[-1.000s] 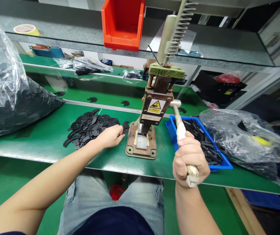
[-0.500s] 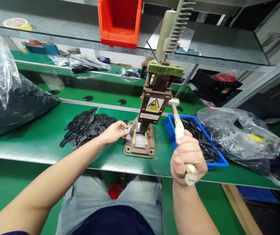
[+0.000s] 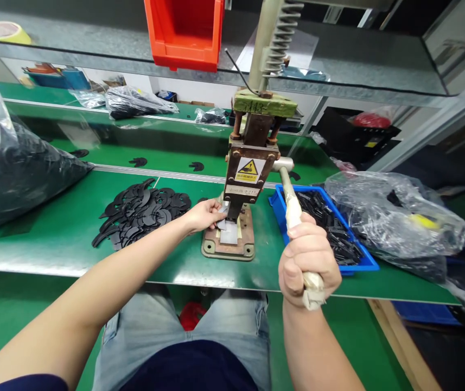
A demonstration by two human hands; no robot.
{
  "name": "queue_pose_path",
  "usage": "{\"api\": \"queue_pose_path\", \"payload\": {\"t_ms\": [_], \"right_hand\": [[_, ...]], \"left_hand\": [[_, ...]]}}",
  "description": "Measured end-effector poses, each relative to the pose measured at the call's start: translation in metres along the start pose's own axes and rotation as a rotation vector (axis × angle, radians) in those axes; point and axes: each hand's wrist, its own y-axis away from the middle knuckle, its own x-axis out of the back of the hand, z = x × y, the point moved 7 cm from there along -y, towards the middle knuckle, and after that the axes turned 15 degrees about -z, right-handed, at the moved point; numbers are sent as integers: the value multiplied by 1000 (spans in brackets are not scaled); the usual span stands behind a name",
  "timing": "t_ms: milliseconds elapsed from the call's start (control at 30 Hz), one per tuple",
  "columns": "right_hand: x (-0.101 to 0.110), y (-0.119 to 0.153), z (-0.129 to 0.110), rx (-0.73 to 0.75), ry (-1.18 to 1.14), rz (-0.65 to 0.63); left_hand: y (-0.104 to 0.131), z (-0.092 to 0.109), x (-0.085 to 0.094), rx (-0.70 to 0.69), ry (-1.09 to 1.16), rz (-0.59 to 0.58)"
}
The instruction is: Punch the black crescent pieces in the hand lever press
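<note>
My left hand (image 3: 206,215) pinches a thin, flat curved piece (image 3: 222,223) at the base of a hand press (image 3: 248,174). The piece lies beside and partly under the press's dark ram; my fingers hide some of it. A pale square plate (image 3: 229,233) is set on the rusty base in front. My right hand (image 3: 309,258) is wrapped around the tape-bound lever handle (image 3: 292,210) on the press's right side. A heap of similar dark curved pieces (image 3: 142,212) lies on the green table, left of the press.
Right of the press stands a blue tray (image 3: 276,214) of small black parts, with a clear plastic bag (image 3: 395,217) beyond. A large filled bag (image 3: 16,168) sits at left. Overhead, a shelf (image 3: 86,43) holds a red bin (image 3: 185,57). Spaced black pieces (image 3: 196,166) lie behind.
My left hand has moved the curved piece rightward, closer in under the ram. My right hand keeps its grip on the lever. The whole view has shifted slightly.
</note>
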Motion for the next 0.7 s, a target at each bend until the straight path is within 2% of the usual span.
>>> {"api": "queue_pose_path", "payload": {"t_ms": [167, 300, 467, 533, 600, 633, 700], "right_hand": [[0, 1, 2, -26, 4, 12], [0, 2, 2, -13, 2, 41], [-1, 0, 3, 9, 23, 45], [0, -1, 3, 14, 22, 19], [1, -1, 3, 15, 14, -4], [1, -2, 3, 17, 12, -14], [1, -2, 2, 28, 9, -21]], "left_hand": [[-7, -1, -3, 94, -121, -62], [-11, 1, -6, 125, -149, -66], [-7, 7, -13, 168, -181, -35], [-3, 11, -13, 153, -140, -57], [2, 16, -6, 106, -50, -121], [5, 20, 3, 74, -16, -135], [13, 27, 34, 5, -65, -69]]}}
